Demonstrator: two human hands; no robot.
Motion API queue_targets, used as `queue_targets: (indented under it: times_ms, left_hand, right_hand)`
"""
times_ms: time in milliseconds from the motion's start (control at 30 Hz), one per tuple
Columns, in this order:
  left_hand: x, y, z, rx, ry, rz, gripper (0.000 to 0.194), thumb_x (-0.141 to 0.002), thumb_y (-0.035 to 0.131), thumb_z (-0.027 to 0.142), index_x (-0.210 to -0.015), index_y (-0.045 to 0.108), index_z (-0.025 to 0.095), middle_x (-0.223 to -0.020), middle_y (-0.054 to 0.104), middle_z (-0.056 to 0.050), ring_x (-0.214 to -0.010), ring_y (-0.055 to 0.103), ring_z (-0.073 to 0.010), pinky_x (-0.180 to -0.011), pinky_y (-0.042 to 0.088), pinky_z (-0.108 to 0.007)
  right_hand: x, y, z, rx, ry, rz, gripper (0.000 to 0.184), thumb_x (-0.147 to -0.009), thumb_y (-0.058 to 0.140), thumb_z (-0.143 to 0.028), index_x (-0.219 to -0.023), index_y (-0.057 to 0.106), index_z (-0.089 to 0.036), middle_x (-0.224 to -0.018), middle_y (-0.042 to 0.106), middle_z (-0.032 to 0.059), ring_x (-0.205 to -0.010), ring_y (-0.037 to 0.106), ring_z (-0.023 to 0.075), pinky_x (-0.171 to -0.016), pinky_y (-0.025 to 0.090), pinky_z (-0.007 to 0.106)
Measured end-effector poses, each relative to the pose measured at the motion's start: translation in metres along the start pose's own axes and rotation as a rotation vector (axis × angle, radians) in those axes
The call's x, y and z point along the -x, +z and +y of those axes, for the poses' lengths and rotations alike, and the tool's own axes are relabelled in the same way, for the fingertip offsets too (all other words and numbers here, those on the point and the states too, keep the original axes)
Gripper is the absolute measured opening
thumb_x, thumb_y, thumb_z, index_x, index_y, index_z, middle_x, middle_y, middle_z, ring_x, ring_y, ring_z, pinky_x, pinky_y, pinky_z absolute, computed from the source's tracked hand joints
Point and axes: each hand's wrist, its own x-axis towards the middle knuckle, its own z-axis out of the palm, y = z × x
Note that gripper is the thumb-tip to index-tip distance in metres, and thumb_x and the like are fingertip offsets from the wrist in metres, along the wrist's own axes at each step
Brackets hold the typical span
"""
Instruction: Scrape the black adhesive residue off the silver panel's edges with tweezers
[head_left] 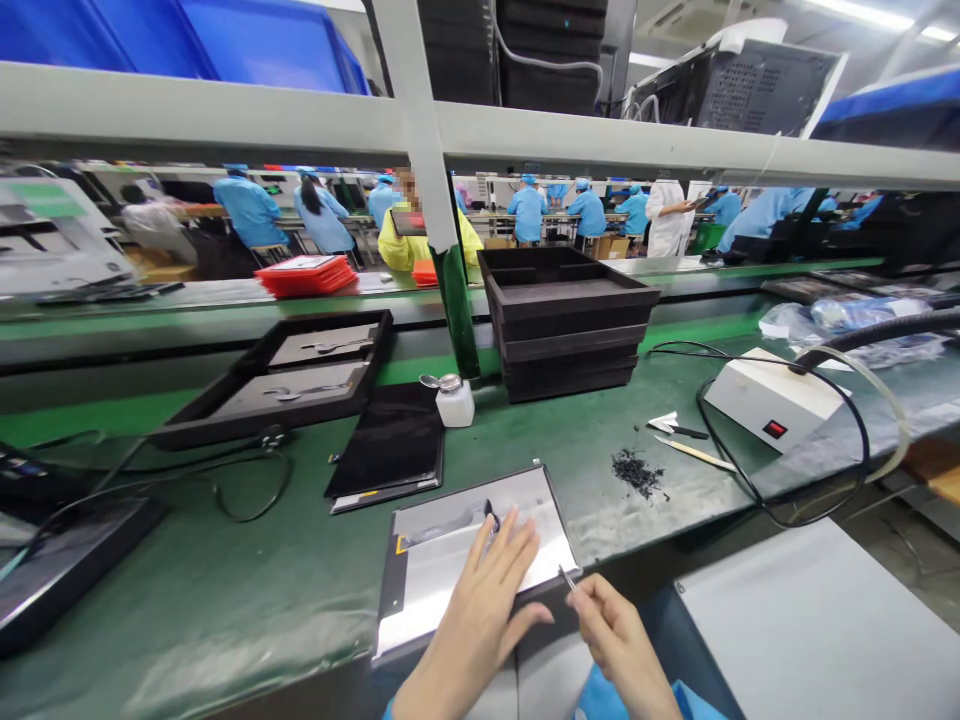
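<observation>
A flat display panel (431, 580) with a silvery back lies at the front edge of the green bench. A dark ribbon cable (491, 510) shows on it, just past my fingertips. My left hand (487, 610) rests on the panel with its fingers stretched out, holding nothing. At the panel's near right corner my right hand (619, 630) pinches thin metal tweezers (568, 579). Their tip touches or hovers at the panel's edge; I cannot tell which. Behind the panel on the left lies a stack of dark screens (394, 435).
A white pump bottle (455, 402) stands behind the panel, near stacked black trays (570, 330). To the right are black scraps (637, 472), a yellow-handled blade (694, 453) and a white box (780, 395) with a hose and cables. A black tray (277, 375) holds panels at left.
</observation>
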Motion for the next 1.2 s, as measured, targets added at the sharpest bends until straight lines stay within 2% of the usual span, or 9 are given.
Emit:
queue_targets:
  times_ms: [67, 167, 400, 600, 833, 1067, 1200]
  left_hand:
    - [0.0073, 0.0031, 0.001, -0.069, 0.024, -0.046, 0.048, -0.1, 0.052, 0.029, -0.143, 0.042, 0.012, -0.141, 0.056, -0.016, -0.141, 0.039, -0.0324, -0.113, 0.035, -0.059]
    - [0.0079, 0.0067, 0.0047, -0.108, 0.022, -0.044, 0.045, -0.099, 0.048, 0.016, -0.143, 0.043, 0.012, -0.142, 0.055, -0.016, -0.142, 0.037, -0.0323, -0.113, 0.031, -0.064]
    - [0.0044, 0.0019, 0.008, -0.128, 0.012, -0.034, 0.044, -0.099, 0.049, 0.016, -0.142, 0.046, 0.011, -0.141, 0.056, -0.016, -0.143, 0.034, -0.0326, -0.116, 0.02, -0.067]
    - [0.0051, 0.0019, 0.0074, -0.098, 0.027, -0.027, 0.045, -0.101, 0.045, 0.017, -0.145, 0.042, 0.009, -0.141, 0.055, -0.016, -0.142, 0.038, -0.0315, -0.115, 0.025, -0.066]
    - [0.0067, 0.0028, 0.0073, -0.094, 0.016, -0.05, 0.045, -0.102, 0.043, 0.018, -0.145, 0.04, 0.008, -0.145, 0.052, -0.015, -0.139, 0.043, -0.0287, -0.116, 0.031, -0.059]
    - [0.0071, 0.0045, 0.0067, -0.049, 0.009, 0.01, 0.046, -0.103, 0.041, 0.02, -0.149, 0.037, 0.011, -0.143, 0.054, -0.015, -0.138, 0.045, -0.0277, -0.114, 0.038, -0.056]
    - [0.0073, 0.0044, 0.0068, -0.045, -0.004, -0.002, 0.046, -0.104, 0.04, 0.021, -0.148, 0.037, 0.01, -0.144, 0.053, -0.015, -0.138, 0.044, -0.0285, -0.111, 0.041, -0.055]
  right_hand:
    - [-0.0009, -0.001, -0.0002, -0.024, 0.024, -0.015, 0.06, -0.071, 0.063, -0.079, -0.074, 0.055, -0.02, -0.048, 0.022, -0.0135, -0.041, 0.009, 0.0043, -0.037, 0.003, 0.021]
    - [-0.0021, -0.0023, -0.0002, -0.073, 0.082, -0.031, 0.064, -0.068, 0.063, -0.082, -0.077, 0.057, -0.019, -0.047, 0.021, -0.015, -0.039, 0.006, 0.0032, -0.035, 0.003, 0.019]
    - [-0.0044, -0.0021, 0.0003, -0.168, 0.195, -0.054, 0.066, -0.061, 0.066, -0.084, -0.072, 0.055, -0.019, -0.043, 0.025, -0.0159, -0.035, 0.005, 0.0003, -0.031, 0.003, 0.015]
    - [-0.0054, -0.0028, 0.0011, -0.228, 0.231, -0.049, 0.066, -0.059, 0.07, -0.082, -0.071, 0.054, -0.019, -0.042, 0.027, -0.0161, -0.035, 0.004, -0.001, -0.031, 0.003, 0.014]
    - [-0.004, -0.0051, 0.0013, -0.25, 0.244, -0.037, 0.065, -0.059, 0.071, -0.08, -0.071, 0.055, -0.019, -0.042, 0.028, -0.0156, -0.035, 0.004, -0.0009, -0.031, 0.003, 0.014]
    - [-0.0049, -0.0076, 0.0006, -0.263, 0.262, -0.041, 0.066, -0.057, 0.073, -0.08, -0.07, 0.055, -0.019, -0.041, 0.028, -0.0157, -0.034, 0.004, -0.001, -0.03, 0.002, 0.014]
    - [-0.0045, -0.0094, -0.0007, -0.264, 0.256, -0.037, 0.065, -0.057, 0.073, -0.08, -0.07, 0.055, -0.019, -0.042, 0.028, -0.0156, -0.035, 0.004, -0.0009, -0.03, 0.003, 0.013]
